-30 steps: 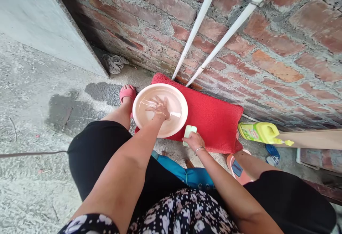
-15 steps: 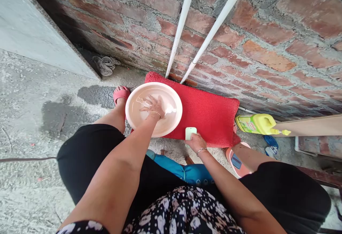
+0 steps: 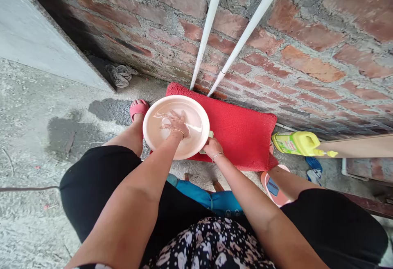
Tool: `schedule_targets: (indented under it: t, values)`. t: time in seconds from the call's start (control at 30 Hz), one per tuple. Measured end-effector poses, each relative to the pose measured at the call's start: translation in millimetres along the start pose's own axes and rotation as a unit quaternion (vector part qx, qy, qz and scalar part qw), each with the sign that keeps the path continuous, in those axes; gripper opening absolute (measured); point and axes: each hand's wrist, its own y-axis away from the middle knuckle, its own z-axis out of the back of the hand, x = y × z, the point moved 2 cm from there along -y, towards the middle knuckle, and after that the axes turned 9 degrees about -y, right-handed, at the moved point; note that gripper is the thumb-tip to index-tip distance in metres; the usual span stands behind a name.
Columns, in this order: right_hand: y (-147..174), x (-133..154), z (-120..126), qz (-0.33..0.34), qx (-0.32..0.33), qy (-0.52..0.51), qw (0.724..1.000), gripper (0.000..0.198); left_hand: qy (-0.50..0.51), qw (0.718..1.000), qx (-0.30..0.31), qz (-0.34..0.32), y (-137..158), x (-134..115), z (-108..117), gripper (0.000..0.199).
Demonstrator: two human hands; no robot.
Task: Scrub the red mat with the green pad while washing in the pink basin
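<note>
A pale pink basin point(image 3: 146, 132) of clear water stands on the left part of a red mat point(image 3: 242, 134). My left hand point(image 3: 177, 125) is dipped in the water, fingers spread and nothing visible in them. Just outside the basin's right rim, my right hand point(image 3: 213, 148) is closed around a flat, pale green rounded block point(image 3: 211, 134). My fingers and the rim hide most of this block, so its exact kind does not show.
A yellow detergent bottle point(image 3: 296, 143) lies beside the mat's right end. Two white pipes point(image 3: 211, 27) run down the brick wall point(image 3: 307, 48). A grey rag point(image 3: 121, 75) lies by a pale slab point(image 3: 46, 35) at left. A blue bundle point(image 3: 196, 193) is between my legs.
My right hand has moved left and slightly up with the pale green block, from over the mat's front edge to the basin's rim. My left hand stays in the water.
</note>
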Motion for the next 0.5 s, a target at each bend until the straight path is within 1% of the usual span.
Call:
schedule_targets:
  t: [0.07, 0.13, 0.37, 0.43, 0.5]
  values:
    - [-5.1, 4.7, 0.4, 0.005, 0.012, 0.013, 1.0, 0.038, -0.004, 1.0, -0.002, 0.004, 0.3, 0.1, 0.3, 0.136]
    - [-5.1, 1.3, 4.4, -0.001, 0.02, 0.03, 0.999, 0.04, -0.006, 1.0, -0.001, 0.004, 1.0, 0.5, 0.6, 0.136]
    - [5.2, -26.7, 34.8, -0.076, 0.008, 0.102, 0.992, 0.042, 0.004, 1.0, 0.005, -0.008, 4.7, 1.8, 4.5, 0.139]
    - [4.6, -27.1, 39.2, -0.073, 0.001, 0.1, 0.992, 0.041, 0.008, 1.0, 0.01, -0.007, 6.7, 1.8, 6.9, 0.139]
    - [1.5, -21.3, 37.6, -0.053, -0.01, 0.075, 0.996, 0.038, 0.01, 1.0, 0.013, -0.006, 8.4, 1.8, 8.8, 0.138]
